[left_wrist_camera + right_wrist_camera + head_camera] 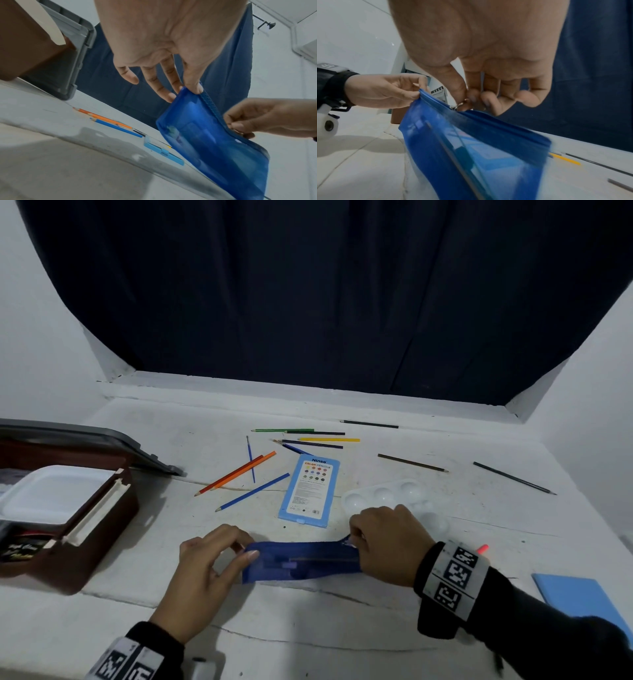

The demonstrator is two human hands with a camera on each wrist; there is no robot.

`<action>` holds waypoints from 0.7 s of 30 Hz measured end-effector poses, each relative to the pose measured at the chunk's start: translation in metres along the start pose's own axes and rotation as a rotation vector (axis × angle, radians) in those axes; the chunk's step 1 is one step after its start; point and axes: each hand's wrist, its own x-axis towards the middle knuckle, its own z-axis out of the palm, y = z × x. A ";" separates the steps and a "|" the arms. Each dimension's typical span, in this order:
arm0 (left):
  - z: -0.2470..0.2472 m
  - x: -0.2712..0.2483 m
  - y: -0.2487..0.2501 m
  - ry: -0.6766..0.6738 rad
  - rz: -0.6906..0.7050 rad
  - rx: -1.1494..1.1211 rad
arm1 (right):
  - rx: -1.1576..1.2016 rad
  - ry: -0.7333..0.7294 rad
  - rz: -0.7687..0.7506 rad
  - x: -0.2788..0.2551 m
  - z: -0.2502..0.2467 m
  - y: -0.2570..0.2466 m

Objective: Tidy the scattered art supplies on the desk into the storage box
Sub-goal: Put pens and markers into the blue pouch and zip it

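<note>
Desk (342, 611): pouch (301, 563) contents blurred, indistinct.

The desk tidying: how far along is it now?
Early. The storage box stands open, holding a white container. Left hand pinches the blue pouch corner; right hand pinches its zipper pull. Left: loose pencils, pencil case, palette.

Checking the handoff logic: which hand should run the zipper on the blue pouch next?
Right. The right hand already pinches the zipper pull, while the left hand pinches the blue pouch at its far corner, bracing it.
</note>
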 end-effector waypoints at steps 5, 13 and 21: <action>-0.005 -0.002 -0.003 0.009 -0.040 -0.005 | -0.047 0.019 0.041 -0.006 -0.001 0.007; -0.009 -0.010 -0.019 0.010 -0.105 0.024 | -0.021 0.069 0.152 -0.012 -0.002 0.021; -0.005 -0.013 -0.028 -0.023 -0.268 -0.047 | 0.076 0.067 -0.029 -0.014 0.003 0.015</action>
